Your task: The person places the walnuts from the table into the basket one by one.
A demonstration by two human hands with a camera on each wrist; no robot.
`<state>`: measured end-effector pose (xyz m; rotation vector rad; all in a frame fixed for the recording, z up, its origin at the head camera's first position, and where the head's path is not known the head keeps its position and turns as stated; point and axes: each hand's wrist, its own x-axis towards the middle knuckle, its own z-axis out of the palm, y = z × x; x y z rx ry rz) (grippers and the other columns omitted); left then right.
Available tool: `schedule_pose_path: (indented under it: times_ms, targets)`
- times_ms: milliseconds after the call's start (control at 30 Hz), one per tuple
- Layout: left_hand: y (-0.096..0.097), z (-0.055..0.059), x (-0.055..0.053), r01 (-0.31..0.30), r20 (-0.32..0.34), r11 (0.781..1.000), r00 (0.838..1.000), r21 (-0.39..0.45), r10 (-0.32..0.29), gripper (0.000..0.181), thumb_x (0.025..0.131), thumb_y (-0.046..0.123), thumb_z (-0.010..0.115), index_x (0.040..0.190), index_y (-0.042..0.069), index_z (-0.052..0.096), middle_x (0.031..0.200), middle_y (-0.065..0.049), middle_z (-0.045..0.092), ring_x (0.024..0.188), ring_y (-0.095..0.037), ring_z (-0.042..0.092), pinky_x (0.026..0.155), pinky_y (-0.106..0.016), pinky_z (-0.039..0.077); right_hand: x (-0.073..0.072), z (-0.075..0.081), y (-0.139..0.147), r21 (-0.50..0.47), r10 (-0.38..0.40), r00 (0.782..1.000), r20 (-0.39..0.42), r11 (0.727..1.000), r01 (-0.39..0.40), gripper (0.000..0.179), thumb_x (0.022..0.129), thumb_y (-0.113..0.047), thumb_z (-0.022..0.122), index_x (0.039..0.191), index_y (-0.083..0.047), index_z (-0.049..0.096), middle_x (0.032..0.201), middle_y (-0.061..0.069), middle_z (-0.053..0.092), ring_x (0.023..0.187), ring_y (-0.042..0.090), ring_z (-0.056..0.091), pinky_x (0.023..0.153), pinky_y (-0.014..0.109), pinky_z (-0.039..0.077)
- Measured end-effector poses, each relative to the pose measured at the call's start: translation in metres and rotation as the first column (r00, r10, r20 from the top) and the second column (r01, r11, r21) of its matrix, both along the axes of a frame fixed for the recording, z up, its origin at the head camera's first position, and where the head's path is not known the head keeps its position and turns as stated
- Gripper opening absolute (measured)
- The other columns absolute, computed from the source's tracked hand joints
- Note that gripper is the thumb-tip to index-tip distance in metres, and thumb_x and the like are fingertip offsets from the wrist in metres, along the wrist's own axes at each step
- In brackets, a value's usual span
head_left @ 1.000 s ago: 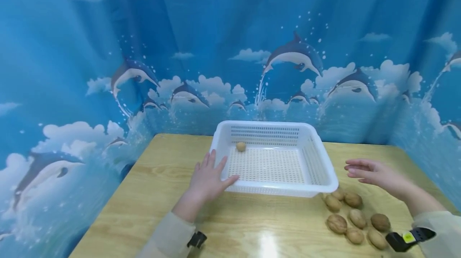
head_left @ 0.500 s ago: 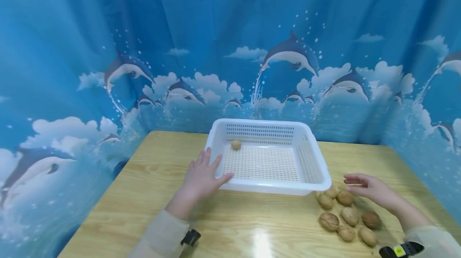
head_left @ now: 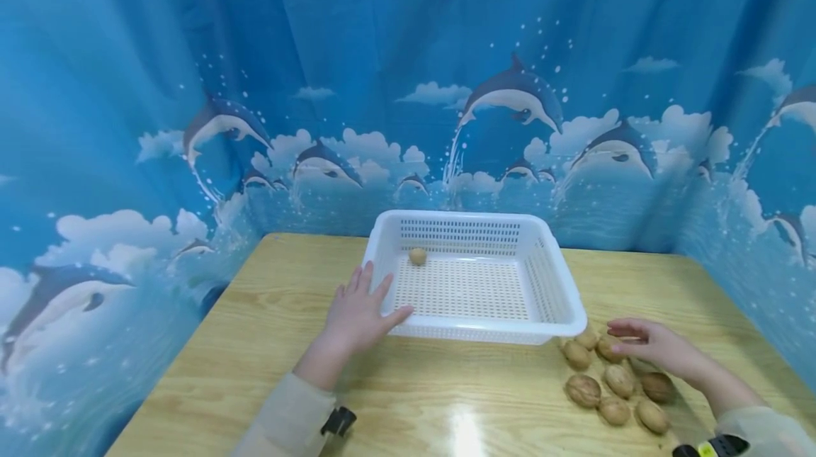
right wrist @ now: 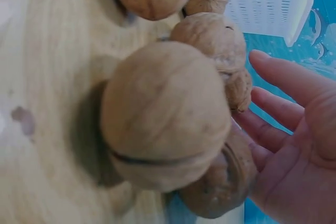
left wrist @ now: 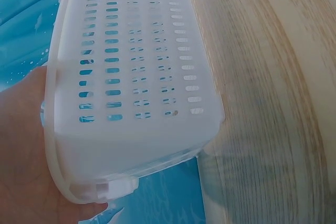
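Observation:
A white plastic basket (head_left: 478,331) with slotted walls stands towards the back of the table. My left hand (head_left: 355,315) rests on its left front corner, fingers spread over the rim. In the left wrist view, part of that hand shows behind the basket's rim (left wrist: 52,108). One walnut (head_left: 417,256) lies inside, near the back left corner. To the right, my right hand (head_left: 659,349) is low over a group of walnuts (head_left: 583,391), its fingers relaxed and slightly bent. Its fingertips overlap a walnut (head_left: 608,349) at the back of the group; the right wrist view shows them right beside it.
The wooden table (head_left: 255,386) has its back edge against a blue curtain (head_left: 408,88) printed with dolphins. Loose walnuts lie in front of the right hand, close to the basket's front right corner. A dark band (head_left: 338,421) circles the left wrist.
My right hand has come down and nearer to me, onto the back of the walnut group. The left hand stays on the basket. The whole head view shifted slightly.

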<state>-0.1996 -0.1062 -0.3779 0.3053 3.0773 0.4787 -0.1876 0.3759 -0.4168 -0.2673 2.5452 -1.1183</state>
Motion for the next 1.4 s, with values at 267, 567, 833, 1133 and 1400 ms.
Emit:
schedule_pose_path:
  times_ms: [267, 567, 833, 1133, 1400]
  targets:
    - [0.001, 0.001, 0.0, -0.013, 0.019, 1.0, 1.0, 0.0, 0.013, 0.078, 0.087, 0.066, 0.042, 0.147, 0.018, 0.03, 0.155, -0.015, 0.004, 0.14, -0.035, 0.003, 0.109, -0.057, 0.007, 0.003, -0.006, 0.003, 0.015, 0.041, 0.998, -0.044, 0.999, -0.041, 0.057, 0.092, -0.021, 0.059, 0.129, 0.018, 0.039, 0.125, 0.038, 0.045, 0.109, 0.05, 0.049, 0.078, 0.037, 0.053]
    - [0.001, 0.001, 0.003, -0.018, 0.032, 1.0, 0.999, 0.013, 0.017, 0.08, 0.086, 0.069, 0.04, 0.147, 0.019, 0.029, 0.155, -0.013, 0.002, 0.14, -0.034, 0.001, 0.109, -0.057, 0.007, 0.005, -0.01, 0.003, 0.031, 0.03, 0.993, -0.112, 0.999, -0.027, 0.053, 0.09, -0.021, 0.063, 0.125, 0.016, 0.046, 0.12, 0.037, 0.05, 0.101, 0.046, 0.056, 0.072, 0.025, 0.05]
    - [0.001, -0.001, 0.001, -0.011, 0.026, 1.0, 1.0, -0.002, 0.011, 0.082, 0.085, 0.071, 0.037, 0.147, 0.019, 0.029, 0.155, -0.014, 0.002, 0.14, -0.035, 0.002, 0.109, -0.057, 0.007, 0.008, -0.005, 0.003, 0.093, -0.038, 0.987, -0.156, 0.994, 0.053, 0.055, 0.09, -0.025, 0.062, 0.127, 0.013, 0.047, 0.12, 0.038, 0.049, 0.099, 0.044, 0.058, 0.072, 0.033, 0.054]
    - [0.001, 0.0, 0.002, -0.007, 0.018, 1.0, 1.0, -0.003, 0.007, 0.08, 0.086, 0.069, 0.039, 0.147, 0.018, 0.029, 0.155, -0.014, 0.003, 0.14, -0.035, 0.003, 0.109, -0.057, 0.007, 0.013, 0.011, -0.004, 0.05, -0.129, 0.98, -0.153, 0.989, 0.138, 0.061, 0.094, -0.029, 0.057, 0.135, 0.011, 0.039, 0.129, 0.033, 0.047, 0.097, 0.016, 0.06, 0.075, 0.035, 0.052]
    - [0.001, 0.0, 0.002, -0.007, 0.016, 1.0, 1.0, 0.004, 0.007, 0.078, 0.087, 0.066, 0.041, 0.147, 0.017, 0.03, 0.155, -0.015, 0.004, 0.14, -0.036, 0.003, 0.109, -0.058, 0.007, 0.016, 0.023, -0.009, 0.022, -0.169, 0.971, -0.169, 0.984, 0.175, 0.063, 0.095, -0.032, 0.055, 0.137, 0.01, 0.036, 0.132, 0.034, 0.043, 0.097, 0.011, 0.058, 0.079, 0.045, 0.051]
